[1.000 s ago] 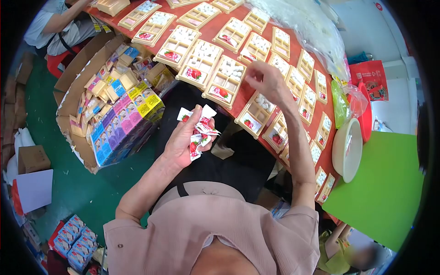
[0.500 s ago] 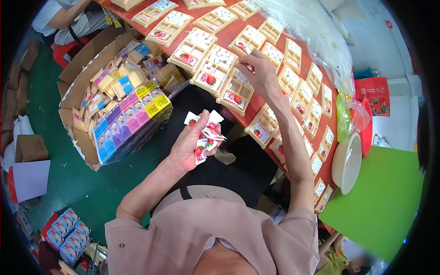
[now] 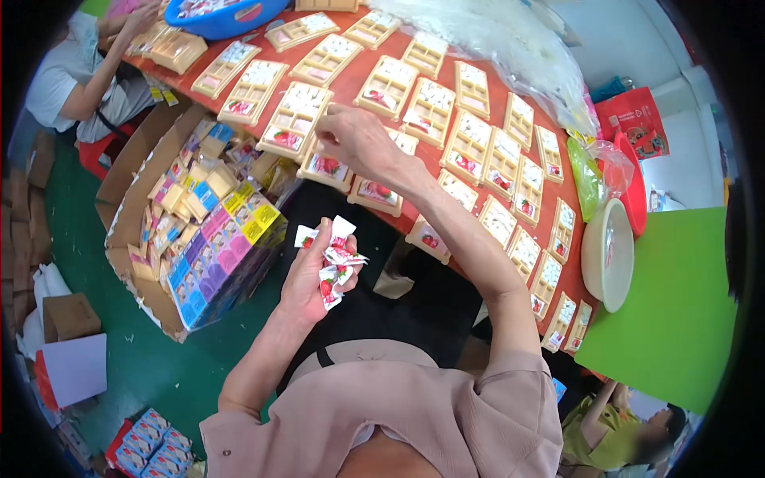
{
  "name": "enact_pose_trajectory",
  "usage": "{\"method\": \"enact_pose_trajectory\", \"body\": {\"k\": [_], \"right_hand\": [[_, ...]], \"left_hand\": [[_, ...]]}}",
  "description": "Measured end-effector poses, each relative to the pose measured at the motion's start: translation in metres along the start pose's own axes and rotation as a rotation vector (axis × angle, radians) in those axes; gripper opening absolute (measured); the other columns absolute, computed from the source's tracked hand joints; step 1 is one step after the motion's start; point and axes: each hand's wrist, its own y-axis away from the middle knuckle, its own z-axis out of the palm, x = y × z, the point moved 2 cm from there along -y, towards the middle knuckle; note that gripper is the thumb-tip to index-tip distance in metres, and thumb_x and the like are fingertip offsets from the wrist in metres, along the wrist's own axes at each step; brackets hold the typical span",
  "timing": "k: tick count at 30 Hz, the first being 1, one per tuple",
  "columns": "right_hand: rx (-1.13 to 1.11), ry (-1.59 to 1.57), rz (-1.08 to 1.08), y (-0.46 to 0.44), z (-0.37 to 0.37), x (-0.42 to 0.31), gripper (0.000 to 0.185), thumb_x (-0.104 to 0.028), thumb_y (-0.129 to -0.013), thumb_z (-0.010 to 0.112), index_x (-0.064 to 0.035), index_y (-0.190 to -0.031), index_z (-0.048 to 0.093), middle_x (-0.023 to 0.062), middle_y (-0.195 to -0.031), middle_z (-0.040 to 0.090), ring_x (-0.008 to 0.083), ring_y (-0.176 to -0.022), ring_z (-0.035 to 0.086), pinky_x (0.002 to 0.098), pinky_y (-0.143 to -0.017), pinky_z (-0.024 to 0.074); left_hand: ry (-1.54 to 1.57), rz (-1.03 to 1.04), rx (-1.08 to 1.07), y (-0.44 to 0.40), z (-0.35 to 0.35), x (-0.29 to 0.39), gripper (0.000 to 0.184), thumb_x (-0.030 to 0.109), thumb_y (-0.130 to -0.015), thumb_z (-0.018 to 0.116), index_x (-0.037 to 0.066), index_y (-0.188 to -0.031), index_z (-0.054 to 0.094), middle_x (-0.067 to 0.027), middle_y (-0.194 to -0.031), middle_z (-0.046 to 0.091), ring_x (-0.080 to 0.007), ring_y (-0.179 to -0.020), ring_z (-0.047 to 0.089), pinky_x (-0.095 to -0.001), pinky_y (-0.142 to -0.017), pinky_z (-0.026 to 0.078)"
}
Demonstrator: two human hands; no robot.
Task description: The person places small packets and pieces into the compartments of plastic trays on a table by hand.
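Currently I see my left hand (image 3: 304, 279) clamped on sachets (image 3: 338, 253); my right hand (image 3: 360, 143) is over a tray (image 3: 327, 167), fingers curled, whether together I can't tell.

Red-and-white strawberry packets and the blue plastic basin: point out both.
Strawberry packets (image 3: 340, 256), head view: printed wrapper, in the left hand (image 3: 304, 279).
Blue basin (image 3: 221, 27), head view: outer wall.

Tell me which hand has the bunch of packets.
The left hand: it grips several strawberry-printed packets, whereas the right hand, over the trays, shows no such bunch.
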Motion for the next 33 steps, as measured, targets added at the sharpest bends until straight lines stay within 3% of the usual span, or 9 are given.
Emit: {"method": "enact_pose_trajectory", "body": {"k": [1, 6, 12, 17, 20, 25, 28, 29, 33], "right_hand": [[-0.054, -0.081, 0.057, 0.000, -0.014, -0.002, 0.012, -0.006, -0.082, 0.067, 0.0003, -0.092, 0.068, 0.0122, -0.084, 0.064, 0.0268, -0.076, 0.064, 0.0373, -0.069, 0.0524], [0.004, -0.220, 0.341, 0.019, -0.089, 0.040, 0.012, -0.008, -0.089, 0.068, -0.0012, -0.098, 0.070, 0.0059, -0.085, 0.069, 0.0125, -0.079, 0.065, 0.0279, -0.072, 0.0526], [-0.090, -0.261, 0.359, 0.050, -0.077, 0.058, 0.009, -0.006, -0.088, 0.068, 0.0008, -0.094, 0.066, 0.0044, -0.082, 0.067, 0.0101, -0.077, 0.063, 0.0265, -0.071, 0.0524], [-0.077, -0.028, 0.086, 0.048, -0.056, 0.054, 0.010, -0.004, -0.084, 0.067, 0.0006, -0.093, 0.065, 0.0117, -0.083, 0.061, 0.0257, -0.076, 0.062, 0.0351, -0.070, 0.0494], [-0.077, 0.025, 0.047, 0.046, -0.054, 0.054, 0.009, -0.005, -0.085, 0.067, 0.0001, -0.092, 0.066, 0.0128, -0.084, 0.061, 0.0278, -0.075, 0.061, 0.0362, -0.068, 0.0482], [-0.194, -0.549, 0.255, 0.028, -0.089, 0.000, 0.024, -0.019, -0.091, 0.069, 0.0011, -0.102, 0.071, 0.0068, -0.083, 0.066, 0.0113, -0.077, 0.058, 0.0282, -0.068, 0.0476], [-0.394, -0.432, 0.108, 0.015, -0.100, -0.017, 0.025, -0.020, -0.089, 0.070, 0.0001, -0.102, 0.072, 0.0073, -0.085, 0.066, 0.0153, -0.077, 0.061, 0.0299, -0.068, 0.0489], [-0.525, -0.383, 0.126, 0.009, -0.102, -0.019, 0.021, -0.017, -0.089, 0.071, -0.0004, -0.101, 0.071, 0.0038, -0.086, 0.064, 0.0108, -0.077, 0.059, 0.0271, -0.068, 0.0483], [-0.572, -0.506, 0.148, -0.004, -0.097, 0.004, 0.014, -0.015, -0.089, 0.069, -0.0010, -0.092, 0.069, 0.0056, -0.084, 0.066, 0.0124, -0.076, 0.061, 0.0292, -0.068, 0.0490]], "left_hand": [[-0.007, -0.005, -0.017, -0.003, 0.005, 0.001, 0.039, 0.046, -0.102, 0.049, 0.007, -0.097, 0.055, -0.0055, -0.084, 0.061, -0.0178, -0.062, 0.062, -0.0255, -0.039, 0.040], [0.013, -0.023, -0.037, -0.004, 0.010, -0.002, 0.038, 0.045, -0.102, 0.049, 0.007, -0.097, 0.054, -0.0057, -0.084, 0.060, -0.0175, -0.062, 0.062, -0.0255, -0.040, 0.040], [-0.001, -0.058, 0.001, -0.013, 0.021, -0.009, 0.035, 0.043, -0.101, 0.051, 0.008, -0.098, 0.055, -0.0062, -0.085, 0.062, -0.0188, -0.063, 0.063, -0.0257, -0.040, 0.040], [-0.108, -0.027, -0.068, -0.020, 0.032, -0.002, 0.032, 0.041, -0.102, 0.051, 0.010, -0.106, 0.057, -0.0045, -0.085, 0.064, -0.0153, -0.062, 0.065, -0.0240, -0.039, 0.044], [-0.164, -0.017, -0.120, -0.025, 0.042, 0.011, 0.031, 0.037, -0.102, 0.054, 0.007, -0.109, 0.058, -0.0062, -0.084, 0.066, -0.0147, -0.059, 0.064, -0.0236, -0.038, 0.044], [-0.221, -0.159, -0.164, -0.042, 0.063, 0.024, 0.031, 0.036, -0.100, 0.057, 0.007, -0.109, 0.057, -0.0044, -0.082, 0.065, -0.0113, -0.058, 0.062, -0.0233, -0.037, 0.041], [-0.309, -0.178, -0.162, -0.048, 0.086, 0.033, 0.027, 0.034, -0.102, 0.053, 0.008, -0.105, 0.057, -0.0023, -0.075, 0.061, -0.0102, -0.053, 0.058, -0.0229, -0.036, 0.040], [-0.332, -0.201, -0.163, -0.051, 0.090, 0.036, 0.027, 0.034, -0.103, 0.051, 0.008, -0.104, 0.057, -0.0020, -0.074, 0.060, -0.0103, -0.052, 0.057, -0.0226, -0.036, 0.039], [-0.306, -0.221, -0.206, -0.071, 0.093, 0.049, 0.028, 0.033, -0.104, 0.050, 0.006, -0.104, 0.058, -0.0037, -0.076, 0.063, -0.0116, -0.053, 0.059, -0.0239, -0.034, 0.037]]}}
